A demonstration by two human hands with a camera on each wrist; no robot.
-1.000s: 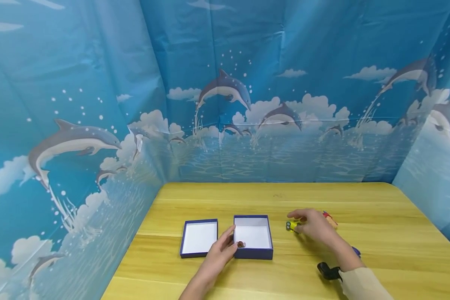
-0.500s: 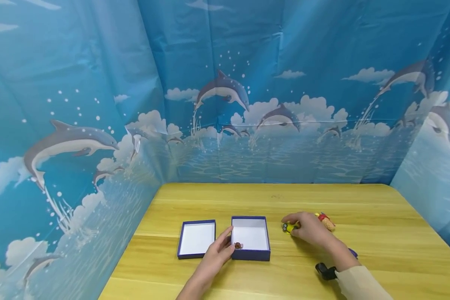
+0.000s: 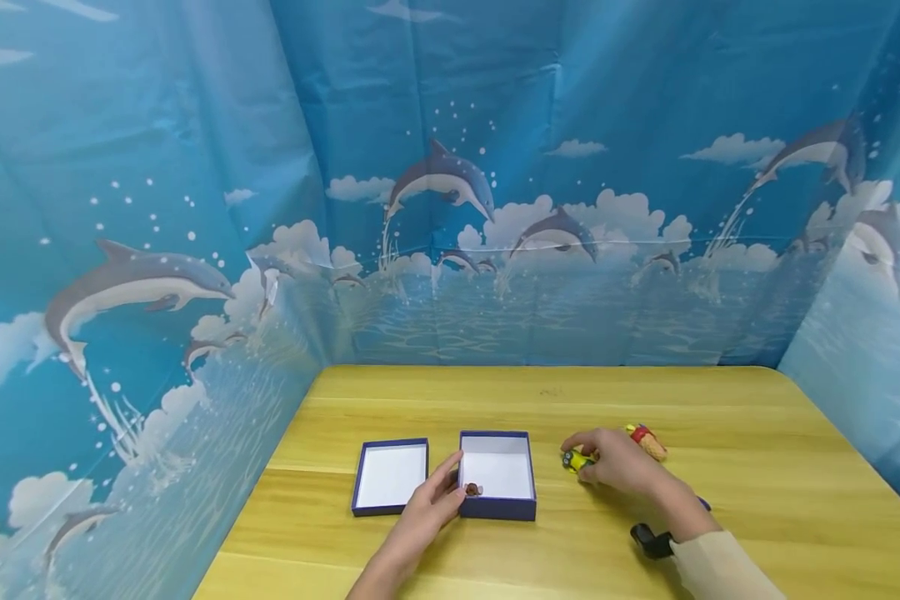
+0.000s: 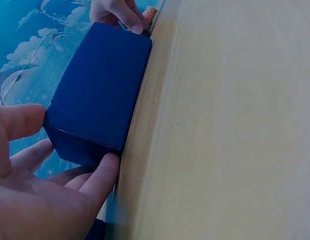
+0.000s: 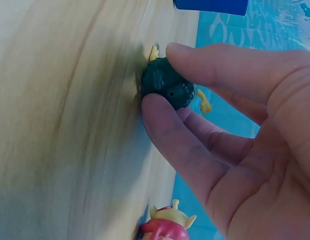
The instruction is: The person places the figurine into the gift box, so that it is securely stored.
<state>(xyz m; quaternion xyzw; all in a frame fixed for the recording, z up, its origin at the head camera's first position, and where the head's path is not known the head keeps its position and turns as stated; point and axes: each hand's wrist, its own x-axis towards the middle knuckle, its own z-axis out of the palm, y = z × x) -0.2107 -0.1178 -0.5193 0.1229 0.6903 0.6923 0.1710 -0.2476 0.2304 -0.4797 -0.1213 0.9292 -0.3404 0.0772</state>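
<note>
Green toy (image 3: 572, 461) at three o'clock from the box (image 3: 502, 509), right hand (image 3: 621, 461) pinching it, thumb and fingertips clamped on, left hand (image 3: 422, 508) touching the box's nine o'clock wall, fingers apart, lid (image 3: 392, 473) farther out at nine

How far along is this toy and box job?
Looks done: the box is open, its lid lying to the left, and a small brown thing lies inside. In hand: the right hand pinches a green-and-yellow toy while the left hand holds the box. Probably left: the red toy and a mostly hidden blue thing, outside the box.
</note>
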